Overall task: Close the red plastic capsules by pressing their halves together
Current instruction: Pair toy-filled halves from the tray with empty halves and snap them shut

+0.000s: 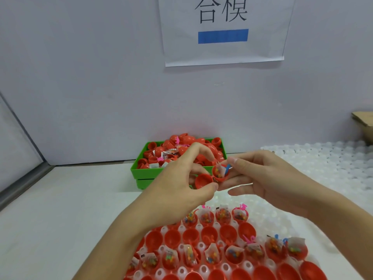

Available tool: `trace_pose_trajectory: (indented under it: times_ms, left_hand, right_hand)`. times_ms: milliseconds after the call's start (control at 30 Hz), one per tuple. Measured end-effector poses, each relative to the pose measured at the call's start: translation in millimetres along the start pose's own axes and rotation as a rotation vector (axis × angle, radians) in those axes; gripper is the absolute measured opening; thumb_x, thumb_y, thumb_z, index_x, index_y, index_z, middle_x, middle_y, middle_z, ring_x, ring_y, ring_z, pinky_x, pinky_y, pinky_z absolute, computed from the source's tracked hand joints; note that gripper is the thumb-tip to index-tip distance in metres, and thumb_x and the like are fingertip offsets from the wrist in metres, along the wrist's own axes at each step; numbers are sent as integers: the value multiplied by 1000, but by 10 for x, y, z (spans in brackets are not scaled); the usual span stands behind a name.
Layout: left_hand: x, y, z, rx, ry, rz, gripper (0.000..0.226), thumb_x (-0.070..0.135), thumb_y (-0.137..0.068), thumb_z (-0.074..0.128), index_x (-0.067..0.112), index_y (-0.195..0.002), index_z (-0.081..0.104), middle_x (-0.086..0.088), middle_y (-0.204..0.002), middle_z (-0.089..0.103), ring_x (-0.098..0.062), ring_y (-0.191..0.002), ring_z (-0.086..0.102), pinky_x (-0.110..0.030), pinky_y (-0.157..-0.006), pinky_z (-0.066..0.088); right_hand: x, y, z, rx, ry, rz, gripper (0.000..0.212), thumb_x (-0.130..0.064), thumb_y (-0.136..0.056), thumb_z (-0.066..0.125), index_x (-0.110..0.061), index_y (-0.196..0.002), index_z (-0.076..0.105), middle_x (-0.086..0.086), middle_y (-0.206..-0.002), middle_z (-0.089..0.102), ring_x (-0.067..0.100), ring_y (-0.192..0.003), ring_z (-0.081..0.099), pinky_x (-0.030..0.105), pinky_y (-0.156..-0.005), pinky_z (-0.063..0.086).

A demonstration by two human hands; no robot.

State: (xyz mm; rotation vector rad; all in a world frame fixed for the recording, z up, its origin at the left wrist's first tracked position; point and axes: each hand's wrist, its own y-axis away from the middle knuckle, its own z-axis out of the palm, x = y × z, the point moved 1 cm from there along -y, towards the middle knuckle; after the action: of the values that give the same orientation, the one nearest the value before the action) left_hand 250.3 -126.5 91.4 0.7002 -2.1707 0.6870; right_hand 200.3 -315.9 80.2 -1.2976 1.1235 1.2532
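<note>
Capsule (214,175) in work sits at centre frame, held above the table between both my hands, halves open and side by side. Filled half (221,173) is on the right of the pair, with a small packet and a blue piece sticking out of it. Empty half (203,180) is on the left; I cannot tell whether a hinge joins the two.

Left hand (181,178): thumb and fingers curled around the empty half. Right hand (260,178): thumb and forefinger pinching the filled half, remaining fingers loosely extended below.

Progress, judged from the layout:
- White tray (260,211) in the lower part of the frame carries rows of open capsules (222,251); filled halves alternate with empty halves, none visibly shut.
- Far part of that tray, just below my hands, shows bare pockets.
- Green bin (141,168) above centre, against the wall, is heaped with red capsules (181,146); some look closed, others show open cups and loose packets, so I cannot count finished ones.

Current piece not yet pressed together. Contents protrude past the rim and probably need tucking in first. Most of the tray appears left to do.
</note>
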Motion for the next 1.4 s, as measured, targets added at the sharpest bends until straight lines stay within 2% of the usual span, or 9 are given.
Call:
trace_pose_trajectory:
  times_ms: [100, 233, 367, 533, 667, 933, 1100, 1233, 1400]
  left_hand:
    - [6, -4, 2, -4, -12, 11, 28, 14, -90, 67, 34, -105, 55, 15, -85, 69, -13, -67, 68, -39, -70, 59]
    - [16, -6, 2, -18, -11, 16, 31, 16, -91, 67, 39, -109, 56, 18, -80, 66, -13, -66, 69, -30, -68, 61]
    - [13, -5, 2, -25, -25, 17, 28, 18, -90, 68, 38, -107, 57, 21, -83, 65, -12, -66, 69, -32, -69, 62]
    - [13, -9, 7, -16, -44, 32, 28, 18, -89, 69, 38, -103, 56, 22, -81, 67, -7, -67, 69, -26, -69, 60]
    - [9, -5, 13, -7, -67, 30, 27, 21, -88, 71, 38, -104, 56, 16, -83, 69, -10, -67, 71, -22, -66, 58]
    - [-7, -4, 8, 0, -69, 12, 26, 23, -87, 71, 34, -102, 54, 8, -88, 73, -12, -68, 72, -19, -67, 56]
    - [8, -5, 14, 2, -52, 17, 30, 22, -88, 72, 37, -106, 53, 10, -89, 73, -12, -70, 73, -23, -72, 59]
    - [30, -3, 16, -3, -84, 39, 40, 21, -88, 71, 47, -114, 55, 9, -86, 70, -13, -72, 72, -25, -70, 60]
    - [29, -4, 10, 3, -77, 28, 28, 19, -88, 71, 35, -106, 57, 13, -90, 71, -12, -69, 72, -30, -70, 60]
  right_hand:
    - [-9, 5, -12, -15, 14, 9, 43, -48, -82, 70, -9, -98, 76, 18, -99, 75, 27, -96, 73, 24, -71, 58]
    - [-14, 16, -34, -21, 47, 8, 32, -38, -85, 70, -9, -97, 76, 14, -97, 75, 27, -96, 74, 25, -72, 58]
    - [-13, 9, -33, -1, 55, 8, 27, -34, -88, 69, -9, -93, 77, 15, -94, 76, 25, -92, 75, 25, -69, 59]
    - [-21, 17, -16, 4, 52, 11, 40, -45, -82, 67, -9, -95, 76, 15, -95, 76, 26, -93, 74, 26, -70, 59]
    - [-19, 19, -28, 19, 115, -4, 18, -27, -89, 67, -14, -93, 78, 9, -94, 76, 24, -91, 75, 26, -71, 59]
    - [-12, 23, -42, 25, 101, 13, 16, -18, -95, 62, -13, -92, 77, 12, -91, 77, 24, -89, 75, 26, -69, 59]
    - [-16, 15, -57, 29, 109, 3, 15, -23, -91, 66, -15, -94, 78, 11, -93, 77, 24, -90, 75, 24, -70, 59]
    - [-13, 14, -69, 17, 113, -8, 27, -35, -79, 70, -16, -95, 78, 9, -96, 77, 24, -92, 75, 25, -72, 58]
    - [-31, 32, -72, -23, 31, 10, 39, -44, -76, 69, -13, -98, 76, 13, -96, 76, 27, -95, 74, 25, -69, 59]
